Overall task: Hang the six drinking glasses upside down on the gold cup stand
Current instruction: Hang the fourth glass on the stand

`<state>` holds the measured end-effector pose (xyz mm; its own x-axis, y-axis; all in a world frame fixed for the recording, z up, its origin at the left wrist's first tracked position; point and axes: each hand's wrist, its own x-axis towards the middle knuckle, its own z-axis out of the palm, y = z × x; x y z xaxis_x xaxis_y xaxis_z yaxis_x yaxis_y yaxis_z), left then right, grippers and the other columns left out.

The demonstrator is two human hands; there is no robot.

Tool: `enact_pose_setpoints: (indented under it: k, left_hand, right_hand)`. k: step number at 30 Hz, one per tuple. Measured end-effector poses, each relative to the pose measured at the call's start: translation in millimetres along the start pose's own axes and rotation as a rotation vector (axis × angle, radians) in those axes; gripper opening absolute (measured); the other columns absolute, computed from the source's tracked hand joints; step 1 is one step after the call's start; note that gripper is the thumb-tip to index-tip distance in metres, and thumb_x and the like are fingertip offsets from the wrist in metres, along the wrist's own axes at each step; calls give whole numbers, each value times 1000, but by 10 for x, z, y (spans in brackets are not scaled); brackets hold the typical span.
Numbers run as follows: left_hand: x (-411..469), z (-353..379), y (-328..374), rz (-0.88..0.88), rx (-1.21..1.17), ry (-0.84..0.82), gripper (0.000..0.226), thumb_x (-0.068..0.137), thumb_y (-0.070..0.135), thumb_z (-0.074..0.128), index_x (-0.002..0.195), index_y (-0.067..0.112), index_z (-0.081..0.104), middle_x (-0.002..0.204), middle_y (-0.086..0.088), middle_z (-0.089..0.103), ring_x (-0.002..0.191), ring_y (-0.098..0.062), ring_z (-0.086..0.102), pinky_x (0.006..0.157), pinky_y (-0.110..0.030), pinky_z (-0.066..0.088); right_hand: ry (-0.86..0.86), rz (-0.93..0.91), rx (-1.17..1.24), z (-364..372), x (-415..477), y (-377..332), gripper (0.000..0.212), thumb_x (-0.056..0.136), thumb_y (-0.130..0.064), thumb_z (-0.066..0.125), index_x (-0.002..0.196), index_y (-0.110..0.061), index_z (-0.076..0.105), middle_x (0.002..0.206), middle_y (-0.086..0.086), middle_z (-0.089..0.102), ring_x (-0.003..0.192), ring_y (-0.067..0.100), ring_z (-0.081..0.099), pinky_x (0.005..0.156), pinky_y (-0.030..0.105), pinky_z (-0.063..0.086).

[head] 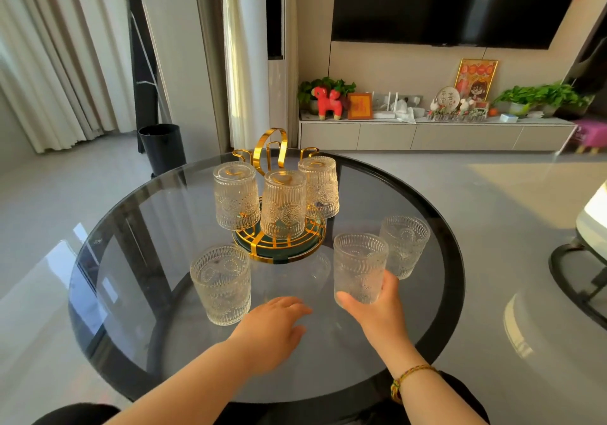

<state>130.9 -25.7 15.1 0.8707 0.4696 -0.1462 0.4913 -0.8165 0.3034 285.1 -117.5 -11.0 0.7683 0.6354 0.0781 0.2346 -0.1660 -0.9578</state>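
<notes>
1. Nearest you, both bare forearms reach out over a round, dark glass table [138, 260]. A braided bracelet [412, 375] circles your right wrist.
2. Your left hand [274, 324] is open and empty, palm down, low over the tabletop; whether it touches the glass is unclear. An upright glass [220, 285] stands just to its left.
3. Your right hand [374, 306] grips a second glass [359, 267] near its base, thumb on the near side. It is upright, mouth up.
4. A third upright glass [404, 245] stands just behind the one you hold, close enough to knock.
5. At the table's centre is the gold cup stand [277, 194]. Three glasses already hang on it upside down: left [236, 194], middle [283, 203], right [320, 186]. The free prongs appear to be at the back.
6. To do this step well, lift clear of the neighbouring glass, turn the mouth downward, and probably steady or rotate the stand with your free hand so an empty prong faces you. Lower gently.
</notes>
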Motion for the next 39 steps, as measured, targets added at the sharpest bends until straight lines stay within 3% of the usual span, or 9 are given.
enact_pose_setpoints:
  k: [4,7,12,16,19,23,30,35,39]
  left_hand:
    - [-96,-384,125,82,-58,254,32,90,23,39,119,28,52,128,7,54,117,-11,48,94,-25,39]
    - [-40,-806,175,100,-135,543,25,88,15,46,106,19,63,112,0,66,103,-18,58,82,-25,43]
    - [338,-1462,21,-39,-150,782,30,88,17,46,117,15,54,126,-8,57,113,-26,52,88,-35,43]
    - [716,-1779,-171,-273,24,569,54,88,31,47,135,13,27,141,-14,38,128,-34,36,103,-49,34]
    - [934,-1865,-235,-391,42,475,42,89,34,43,121,8,38,126,-18,50,115,-36,45,96,-49,38]
    - [1079,-1902,-275,-433,91,518,20,91,13,38,104,7,51,95,-14,60,93,-33,55,88,-42,41]
    - [1039,-1944,-325,-357,244,535,18,91,11,37,96,6,54,79,-9,50,77,-25,44,93,-39,34]
    - [934,-1974,-453,-224,134,528,24,92,15,37,99,6,58,82,-10,55,76,-26,48,78,-36,36]
    - [864,-2004,-573,-135,70,504,26,92,17,40,110,10,57,97,-17,65,77,-24,51,68,-34,40]
  right_hand:
    - [11,-33,97,-100,35,-154,60,60,-22,74,107,-26,37,101,-11,50,97,13,50,68,18,39]
    - [2,-61,148,-185,94,-306,55,64,-21,73,104,-29,37,96,-18,47,90,3,49,69,19,38]
    - [5,-78,178,-321,202,-475,53,67,-22,70,113,-25,43,97,-14,52,89,3,51,69,18,39]
    - [-31,-83,146,-393,261,-503,60,69,-23,70,122,-19,42,108,-4,53,99,14,52,71,22,41]
    - [-32,-79,131,-401,282,-507,55,69,-27,69,117,-22,43,104,-8,53,95,10,52,68,21,41]
    - [-42,-73,173,-428,315,-530,42,72,-26,66,107,-32,44,96,-17,52,87,4,52,61,16,39]
    - [-19,-77,217,-476,447,-642,40,74,-20,66,111,-17,51,104,6,61,92,18,59,62,22,44]
    - [19,-117,229,-500,554,-761,28,71,-20,69,87,-33,50,94,-6,60,86,10,58,62,23,43]
    - [60,-155,203,-539,660,-857,38,67,-22,71,97,-27,48,93,-11,57,88,6,57,63,22,43]
